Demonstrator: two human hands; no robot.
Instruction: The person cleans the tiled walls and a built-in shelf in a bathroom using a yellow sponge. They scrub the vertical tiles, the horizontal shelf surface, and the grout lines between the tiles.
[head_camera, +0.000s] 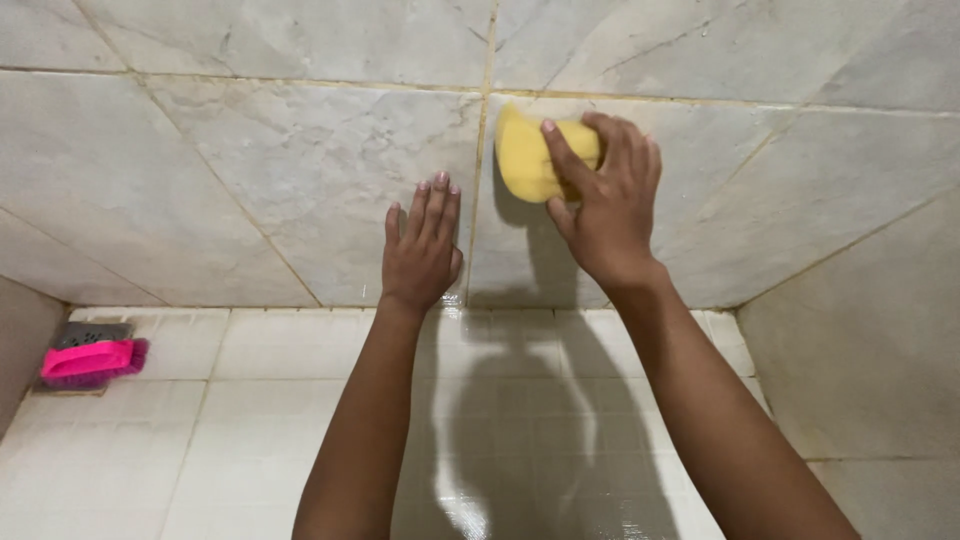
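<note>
A: Inventory, left to right. What sits at your far left?

B: A pink scrub brush (92, 360) on the white tiled floor (260, 420), tucked by the corner; a dark grey item behind it is too small to identify.

A: Your left hand (420, 250)?

B: Open flat, fingers together, palm pressed on the marble wall tile (300, 180), holding nothing. Its palm side is hidden from you.

A: The sponge?

B: Yellow sponge (525, 155), on the wall just right of the vertical grout line (480, 160). Your right hand (605, 195) covers its right half, fingers curled over it, thumb across the front.

A: Anything obstructing?

B: Your forearms and their shadow mask the wet floor below; both elbows are cut off.
</note>
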